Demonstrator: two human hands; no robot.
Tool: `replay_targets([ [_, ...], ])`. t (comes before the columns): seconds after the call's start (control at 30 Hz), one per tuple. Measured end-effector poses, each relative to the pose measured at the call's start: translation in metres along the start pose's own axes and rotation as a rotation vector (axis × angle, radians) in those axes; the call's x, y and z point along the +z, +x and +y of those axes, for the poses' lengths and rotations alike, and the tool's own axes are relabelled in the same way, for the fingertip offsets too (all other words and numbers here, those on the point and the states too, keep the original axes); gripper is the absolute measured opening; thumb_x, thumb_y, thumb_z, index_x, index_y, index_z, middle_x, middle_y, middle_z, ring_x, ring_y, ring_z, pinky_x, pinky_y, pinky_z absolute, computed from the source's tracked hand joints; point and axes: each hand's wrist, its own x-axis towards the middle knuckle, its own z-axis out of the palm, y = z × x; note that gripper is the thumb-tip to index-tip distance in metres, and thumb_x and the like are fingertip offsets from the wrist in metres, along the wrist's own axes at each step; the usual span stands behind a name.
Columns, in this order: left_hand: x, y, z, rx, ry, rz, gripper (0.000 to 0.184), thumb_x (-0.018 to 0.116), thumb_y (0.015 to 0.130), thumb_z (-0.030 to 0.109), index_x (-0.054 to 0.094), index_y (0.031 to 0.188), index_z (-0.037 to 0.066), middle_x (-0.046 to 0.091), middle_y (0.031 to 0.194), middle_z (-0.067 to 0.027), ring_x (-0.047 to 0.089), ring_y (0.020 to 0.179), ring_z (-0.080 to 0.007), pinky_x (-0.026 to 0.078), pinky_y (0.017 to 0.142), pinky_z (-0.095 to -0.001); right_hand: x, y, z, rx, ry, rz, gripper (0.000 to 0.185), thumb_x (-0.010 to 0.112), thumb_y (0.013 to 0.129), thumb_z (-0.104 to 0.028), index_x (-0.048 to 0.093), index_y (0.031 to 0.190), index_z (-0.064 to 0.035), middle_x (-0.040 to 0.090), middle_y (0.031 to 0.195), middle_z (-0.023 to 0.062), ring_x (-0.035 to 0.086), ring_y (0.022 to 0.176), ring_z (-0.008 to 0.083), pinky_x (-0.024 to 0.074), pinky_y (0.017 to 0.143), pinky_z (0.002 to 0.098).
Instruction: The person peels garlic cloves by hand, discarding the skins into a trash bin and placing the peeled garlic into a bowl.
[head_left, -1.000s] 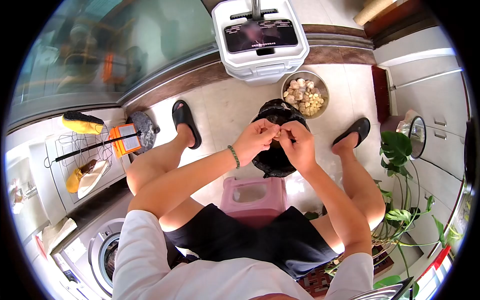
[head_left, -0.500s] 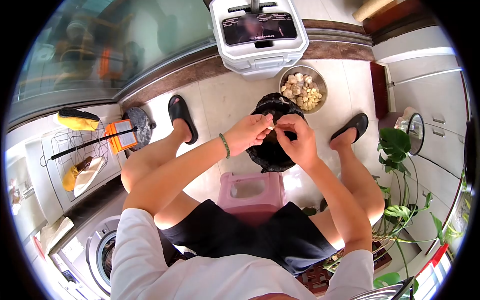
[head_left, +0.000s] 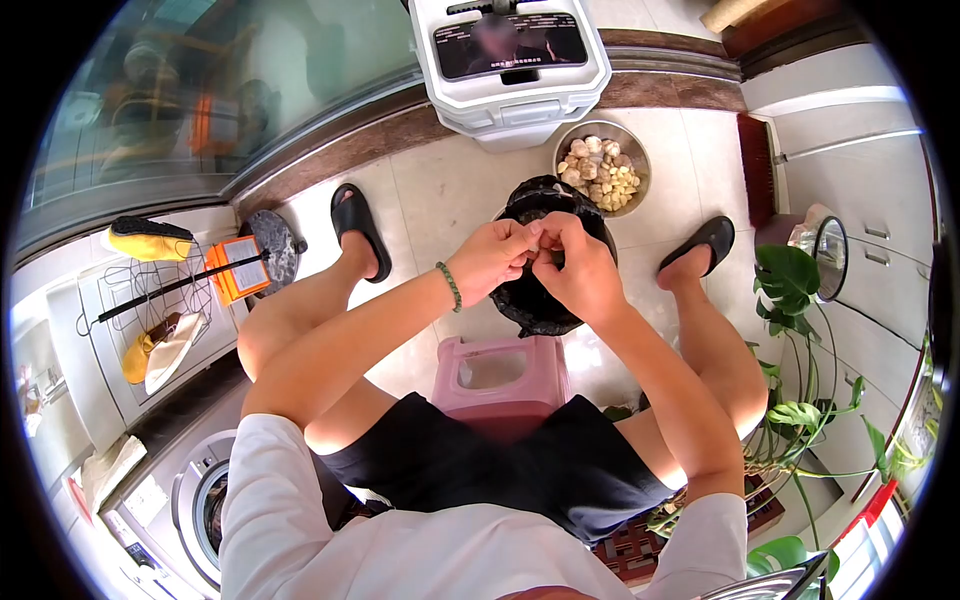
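Fingertips (head_left: 524,234) of my two hands meet, in the head view, above a round bin lined with black crinkled plastic (head_left: 540,312). My left hand (head_left: 490,260) is curled in, thumb pressed to index finger; what lies between, if anything, is hidden, so I cannot tell. My right hand (head_left: 583,270) is half curled, thumb and index finger bowed around a small gap; whether their tips close on something I cannot tell.

I judge the step in hand to be fine two-handed picking at something tiny. The next move, I think, calls for a light pinch, kept over the bin.

Just beyond the bin and to its right, a round silver metal bowl (head_left: 641,163) holds whole, papery garlic bulbs (head_left: 587,160) and, nearest the bin's right, loose pale-yellow peeled cloves (head_left: 620,184). The bin's inside is dark; I cannot make out its contents. On my side of the bin stands a pink plastic stool (head_left: 545,372).
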Motion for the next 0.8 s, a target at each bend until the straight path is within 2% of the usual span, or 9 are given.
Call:
replay_targets([
  [0.3, 0.001, 0.0, -0.013, 0.016, -0.17, 0.1, 0.03, 0.064, 0.094, 0.035, 0.049, 0.081, 0.012, 0.048, 0.076, 0.0038, 0.037, 0.063, -0.005, 0.034, 0.055, -0.0211, 0.004, 0.002, 0.002, -0.011, -0.129, -0.048, 0.04, 0.064, 0.076, 0.003, 0.051, 0.112, -0.0079, 0.063, 0.079, 0.0113, 0.064, 0.07, 0.031, 0.052, 0.06, 0.0391],
  [0.4, 0.005, -0.004, -0.012, 0.006, -0.172, 0.108, 0.027, 0.059, 0.097, 0.035, 0.054, 0.087, 0.01, 0.052, 0.081, 0.005, 0.038, 0.064, -0.0037, 0.033, 0.056, -0.02, 0.002, 0.003, 0.0, -0.02, -0.12, -0.041, 0.044, 0.066, 0.075, 0.002, 0.051, 0.114, -0.0074, 0.064, 0.082, 0.0123, 0.064, 0.072, 0.0308, 0.0522, 0.061, 0.0388],
  [0.53, 0.0, -0.004, -0.014, 0.012, -0.164, 0.088, 0.027, 0.059, 0.097, 0.035, 0.054, 0.086, 0.01, 0.051, 0.08, 0.005, 0.037, 0.064, -0.0038, 0.033, 0.056, -0.0199, 0.002, 0.005, -0.003, -0.033, -0.093, -0.058, 0.042, 0.066, 0.074, 0.003, 0.052, 0.112, -0.0072, 0.063, 0.084, 0.0126, 0.064, 0.073, 0.0306, 0.0521, 0.062, 0.038],
  [0.8, 0.001, -0.007, -0.015, 0.016, -0.086, 0.087, 0.026, 0.058, 0.098, 0.033, 0.053, 0.085, 0.011, 0.045, 0.075, 0.0058, 0.035, 0.063, -0.0037, 0.032, 0.055, -0.0204, 0.003, 0.005, -0.004, -0.072, -0.072, -0.035, 0.039, 0.066, 0.074, 0.005, 0.053, 0.108, -0.0074, 0.063, 0.082, 0.0121, 0.064, 0.072, 0.0302, 0.0517, 0.061, 0.0376],
])
